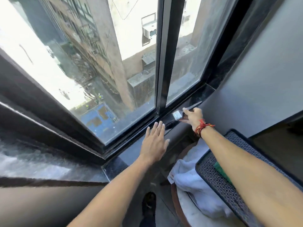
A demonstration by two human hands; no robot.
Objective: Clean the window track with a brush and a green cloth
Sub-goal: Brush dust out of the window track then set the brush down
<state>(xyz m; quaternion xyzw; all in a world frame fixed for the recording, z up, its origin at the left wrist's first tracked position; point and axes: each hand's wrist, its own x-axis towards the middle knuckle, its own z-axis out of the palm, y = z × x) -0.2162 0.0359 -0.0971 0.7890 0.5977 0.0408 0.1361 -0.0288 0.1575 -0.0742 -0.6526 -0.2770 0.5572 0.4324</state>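
The black window track (147, 126) runs along the bottom of the sliding window, from lower left to upper right. My right hand (193, 117) grips a paint brush (176, 116) with a metal ferrule; its dark bristles point left and down into the track near the frame's upright. My left hand (155, 142) lies flat with fingers spread on the dark stone sill (129, 154), just left of the brush. A green cloth (221, 172) lies on a patterned tray, mostly hidden under my right forearm.
The dark patterned tray (213, 176) sits at the lower right on a round table (176, 202) draped with a white cloth (188, 176). A black upright frame (165, 63) divides the two panes. My shoe (149, 203) shows on the floor below.
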